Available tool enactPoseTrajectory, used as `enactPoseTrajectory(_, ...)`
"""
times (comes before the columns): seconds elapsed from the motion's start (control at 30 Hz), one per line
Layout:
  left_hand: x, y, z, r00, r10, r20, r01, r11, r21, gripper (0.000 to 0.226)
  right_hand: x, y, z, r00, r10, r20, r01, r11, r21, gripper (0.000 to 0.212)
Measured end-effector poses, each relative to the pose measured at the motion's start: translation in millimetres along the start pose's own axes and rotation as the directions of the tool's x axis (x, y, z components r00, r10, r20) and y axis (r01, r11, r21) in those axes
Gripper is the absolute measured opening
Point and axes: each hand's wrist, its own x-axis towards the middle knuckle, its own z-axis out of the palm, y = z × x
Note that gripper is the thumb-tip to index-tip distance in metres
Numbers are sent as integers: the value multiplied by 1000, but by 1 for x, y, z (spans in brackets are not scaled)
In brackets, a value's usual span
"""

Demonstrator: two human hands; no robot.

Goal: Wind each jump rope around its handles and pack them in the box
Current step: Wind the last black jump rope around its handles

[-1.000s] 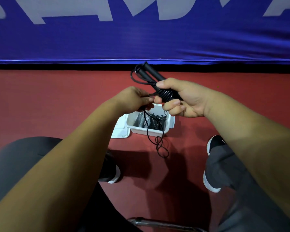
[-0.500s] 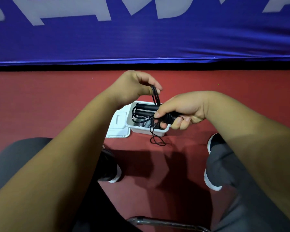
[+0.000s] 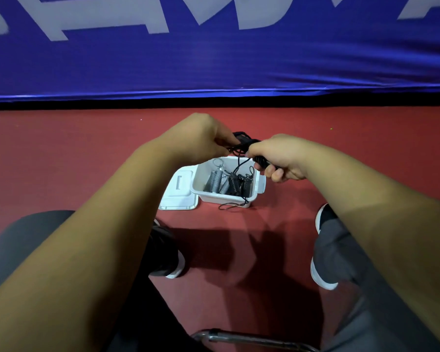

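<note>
Head view. Right hand (image 3: 281, 158) is curled round the bundled handles of the black jump rope (image 3: 243, 141), its grip wrapped tight with the fingers tucked beneath. Left hand (image 3: 203, 138), just left of that grip, pinches the cord at the bundle's far end. A loose tail (image 3: 239, 166) hangs from the right grip into the white box (image 3: 224, 199), which sits below both grips on the red floor (image 3: 87, 153). Its end loop spills over the near rim. Wound ropes (image 3: 233, 184), grey and black, lie inside. A white lid (image 3: 179, 196) lies flat against the box's left side.
</note>
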Motion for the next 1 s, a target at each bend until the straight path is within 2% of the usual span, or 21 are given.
enactPoseTrajectory(0.17,5,-2,9,998,-56,32,47,969,243,14,-1,-2,3,999,-21,27,21,1000,19,31)
enactPoseTrajectory(0.23,5,-5,12,997,-75,28,64,958,281,20,-4,-4,2,997,0,79,0,1000,-2,28)
enactPoseTrajectory(0.33,2,-7,7,997,-81,13,72,940,333,11,-12,-6,-2,977,76,197,-60,995,-83,22)
enactPoseTrajectory(0.43,-2,-8,5,998,-56,30,45,959,281,11,-17,-9,-5,964,96,250,-66,990,-126,20)
enactPoseTrajectory(0.57,-5,-2,9,998,27,-50,-16,976,215,9,-13,-12,-9,985,33,168,-16,995,-101,19)
enactPoseTrajectory(0.7,-3,6,18,975,22,-221,76,903,424,20,-11,-13,-3,998,-38,52,36,999,24,16)
enactPoseTrajectory(0.77,0,8,23,970,-44,-238,136,913,386,20,-11,-14,-1,997,-69,43,65,993,95,19)
enactPoseTrajectory(0.87,4,3,25,964,-137,-228,184,963,199,16,-16,-17,-2,991,-113,73,100,983,156,33)
enactPoseTrajectory(1.0,1,7,29,966,-142,-218,126,988,-86,11,-21,-20,-1,985,-165,47,150,963,225,64)
